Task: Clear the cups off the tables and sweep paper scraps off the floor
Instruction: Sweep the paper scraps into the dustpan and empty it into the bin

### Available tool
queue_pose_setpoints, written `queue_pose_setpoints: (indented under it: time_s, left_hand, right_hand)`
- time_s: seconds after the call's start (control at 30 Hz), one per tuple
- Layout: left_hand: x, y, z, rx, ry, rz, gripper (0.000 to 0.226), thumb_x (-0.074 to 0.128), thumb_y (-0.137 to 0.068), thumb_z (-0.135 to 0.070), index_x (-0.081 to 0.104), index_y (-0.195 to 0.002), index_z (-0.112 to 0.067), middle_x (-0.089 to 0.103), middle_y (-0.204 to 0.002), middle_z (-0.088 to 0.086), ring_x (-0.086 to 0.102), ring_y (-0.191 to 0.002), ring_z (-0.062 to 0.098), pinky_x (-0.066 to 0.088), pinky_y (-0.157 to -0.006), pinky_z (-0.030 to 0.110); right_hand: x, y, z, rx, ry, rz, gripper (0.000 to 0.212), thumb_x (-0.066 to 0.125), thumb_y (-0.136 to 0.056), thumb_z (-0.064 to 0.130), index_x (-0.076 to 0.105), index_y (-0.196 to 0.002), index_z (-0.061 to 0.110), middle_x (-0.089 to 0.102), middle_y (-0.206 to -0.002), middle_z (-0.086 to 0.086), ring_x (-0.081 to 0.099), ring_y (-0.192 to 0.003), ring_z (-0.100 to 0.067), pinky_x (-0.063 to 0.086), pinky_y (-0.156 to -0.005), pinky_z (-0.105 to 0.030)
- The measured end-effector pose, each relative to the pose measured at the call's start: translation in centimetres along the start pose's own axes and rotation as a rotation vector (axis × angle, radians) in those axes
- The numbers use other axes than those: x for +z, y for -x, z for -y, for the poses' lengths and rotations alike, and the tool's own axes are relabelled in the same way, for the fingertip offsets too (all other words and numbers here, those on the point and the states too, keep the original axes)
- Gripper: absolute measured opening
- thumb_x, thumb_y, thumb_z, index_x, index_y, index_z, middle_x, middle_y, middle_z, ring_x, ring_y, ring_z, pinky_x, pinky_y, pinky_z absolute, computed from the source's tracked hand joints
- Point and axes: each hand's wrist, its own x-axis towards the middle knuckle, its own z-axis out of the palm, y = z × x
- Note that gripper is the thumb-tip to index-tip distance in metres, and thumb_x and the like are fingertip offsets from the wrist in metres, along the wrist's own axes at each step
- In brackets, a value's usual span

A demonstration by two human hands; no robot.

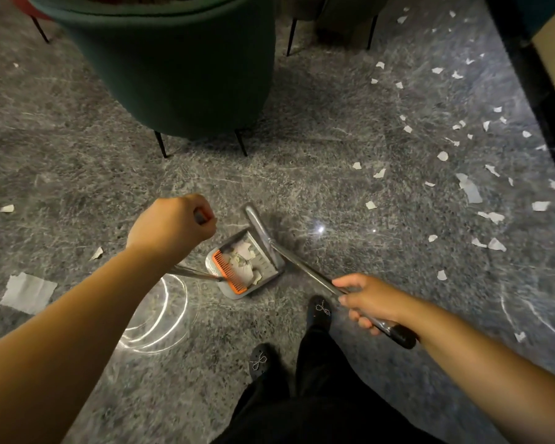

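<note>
Head view: left hand [170, 224] fisted round the top of the dustpan handle, dustpan [244, 267] on the grey marble floor [302, 193] between the hands, holding paper scraps and an orange comb [229, 272]. Right hand [370, 301] clamped on the metal broom handle [305, 267], broom head just beside the pan's far edge. Loose paper scraps [468, 187] scattered mostly right, a larger piece [28, 293] left; green armchair [173, 65] ahead.

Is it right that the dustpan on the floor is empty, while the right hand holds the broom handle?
Not quite. The head view shows the dustpan already holds paper scraps beside its orange comb. The rest stands: the right hand holds the broom handle.
</note>
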Motion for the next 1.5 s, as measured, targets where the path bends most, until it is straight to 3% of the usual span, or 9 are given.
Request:
queue_pose_setpoints:
  time_s: [0.17,0.33,0.67,0.9,1.07,1.23,1.33,1.4,1.5]
  left_hand:
    - [-0.2,-2.4,-3.7,0.041,0.044,0.018,0.007,0.07,-0.083,-0.033,0.064,-0.081,-0.033,0.064,-0.07,-0.009,0.062,-0.069,0.019,0.055,-0.063,0.035]
    - [0.5,-6.0,-9.1,0.103,0.052,0.007,0.006,0.07,-0.083,-0.034,0.064,-0.081,-0.033,0.065,-0.072,-0.008,0.061,-0.069,0.018,0.054,-0.064,0.035]
    - [5.3,-17.8,-23.9,0.179,0.032,0.084,0.006,0.068,-0.085,-0.035,0.064,-0.085,-0.03,0.061,-0.07,-0.011,0.06,-0.069,0.018,0.054,-0.064,0.035]
    - [8.7,-26.9,-32.8,0.141,-0.023,0.13,0.01,0.067,-0.083,-0.033,0.06,-0.076,-0.031,0.061,-0.07,-0.009,0.057,-0.064,0.013,0.052,-0.059,0.033]
    - [10.8,-30.9,-36.6,0.165,-0.067,0.153,0.007,0.067,-0.083,-0.034,0.064,-0.08,-0.029,0.063,-0.071,-0.008,0.059,-0.065,0.015,0.055,-0.061,0.036]
    - [12.0,-33.7,-38.9,0.198,-0.111,0.194,0.006,0.067,-0.081,-0.033,0.063,-0.077,-0.03,0.061,-0.07,-0.009,0.057,-0.064,0.014,0.051,-0.057,0.032]
    - [11.8,-34.7,-38.5,0.184,-0.121,0.171,0.005,0.066,-0.081,-0.035,0.064,-0.079,-0.031,0.061,-0.069,-0.01,0.056,-0.063,0.013,0.05,-0.056,0.03]
    - [11.5,-35.1,-38.1,0.174,-0.116,0.167,0.004,0.066,-0.08,-0.036,0.065,-0.08,-0.033,0.06,-0.069,-0.012,0.055,-0.063,0.01,0.049,-0.057,0.029]
    - [11.3,-35.7,-38.0,0.171,-0.102,0.175,0.004,0.068,-0.08,-0.035,0.065,-0.08,-0.032,0.061,-0.07,-0.011,0.056,-0.064,0.011,0.051,-0.059,0.031]
  right_hand:
    - [-3.5,1.8,-1.1,-0.035,-0.136,-0.129,0.042,0.052,-0.097,0.007,0.046,-0.136,0.019,0.052,-0.064,-0.009,0.043,-0.032,-0.007,0.036,-0.033,-0.016]
    - [-8.9,1.1,-2.6,-0.02,-0.313,-0.228,0.04,0.051,-0.098,0.008,0.046,-0.136,0.019,0.05,-0.062,-0.009,0.041,-0.031,-0.009,0.033,-0.033,-0.015]
    - [-26.1,-3.0,-4.4,-0.024,-0.408,-0.374,0.043,0.05,-0.098,0.007,0.043,-0.14,0.015,0.05,-0.059,-0.01,0.044,-0.033,-0.012,0.035,-0.034,-0.019]
    - [-41.1,-9.7,-3.3,0.057,-0.282,-0.386,0.046,0.05,-0.097,0.004,0.04,-0.142,0.01,0.05,-0.064,-0.012,0.044,-0.043,-0.017,0.036,-0.036,-0.021]
    - [-48.4,-15.3,-0.4,0.097,-0.133,-0.357,0.047,0.049,-0.096,0.001,0.039,-0.141,0.01,0.051,-0.065,-0.013,0.044,-0.046,-0.019,0.038,-0.035,-0.017]
    - [-50.5,-19.7,2.5,0.083,0.07,-0.297,0.036,0.046,-0.094,0.001,0.049,-0.13,-0.002,0.055,-0.084,-0.02,0.052,-0.069,-0.027,0.043,-0.064,-0.037]
    - [-50.1,-20.9,3.7,0.062,0.213,-0.254,0.042,0.046,-0.093,0.003,0.046,-0.135,0.001,0.061,-0.091,-0.021,0.055,-0.068,-0.026,0.044,-0.062,-0.034]
    - [-49.7,-21.1,4.1,0.06,0.306,-0.228,0.045,0.045,-0.095,0.007,0.041,-0.14,0.013,0.064,-0.096,-0.018,0.058,-0.065,-0.025,0.046,-0.058,-0.031]
    - [-48.8,-20.6,3.7,0.071,0.405,-0.2,0.042,0.043,-0.096,0.007,0.044,-0.137,0.014,0.061,-0.106,-0.015,0.064,-0.074,-0.027,0.049,-0.058,-0.031]
